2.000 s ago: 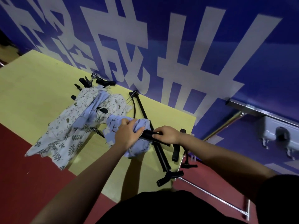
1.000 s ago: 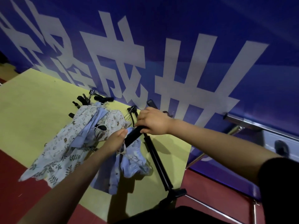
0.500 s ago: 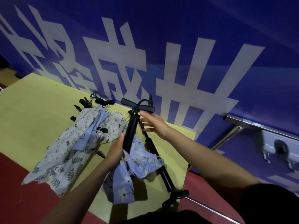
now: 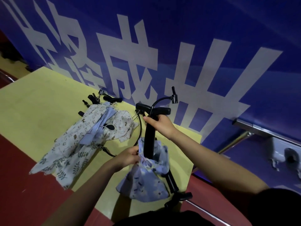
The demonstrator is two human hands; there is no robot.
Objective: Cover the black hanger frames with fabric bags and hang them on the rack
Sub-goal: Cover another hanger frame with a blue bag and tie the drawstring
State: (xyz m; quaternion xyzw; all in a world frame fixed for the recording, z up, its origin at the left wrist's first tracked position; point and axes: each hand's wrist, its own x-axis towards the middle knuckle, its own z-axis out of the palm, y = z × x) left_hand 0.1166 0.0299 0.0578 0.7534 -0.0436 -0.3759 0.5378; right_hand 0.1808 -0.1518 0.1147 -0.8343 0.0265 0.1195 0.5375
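While the yellow table (image 4: 32,115) filled the left and middle of the frame, one pile of printed fabric bags (image 4: 84,144) lay spread across it left of centre; at least two patterns showed in the heap, one pale with small figures and leaves, one plain blue, though how many bags it held could not be told. Above the pile, near the wall, a cluster of black hanger parts (image 4: 104,99) stuck out from under the cloth, too tangled to count.

Lower, at centre, the left hand (image 4: 128,156) pinched the gathered mouth of one blue flowered bag (image 4: 146,181), thumb and fingers pressed together on the cloth edge. That bag hung over the bottom of one black hanger frame (image 4: 149,141), which stood nearly upright above the table's near right corner, its crossbar and curved hook at upper centre. The bag covered only the frame's lower end.

Just right of the frame's upper shaft, the right hand (image 4: 161,126) gripped it below the crossbar, fingers curled round the black bar.

A second black frame (image 4: 172,181) lay on the table beneath the bag, its end jutting past the table's lower right edge.

Behind everything ran one blue wall banner (image 4: 211,38) with large white characters. At the right edge, one metal rack rail (image 4: 260,129) was fixed along the wall.
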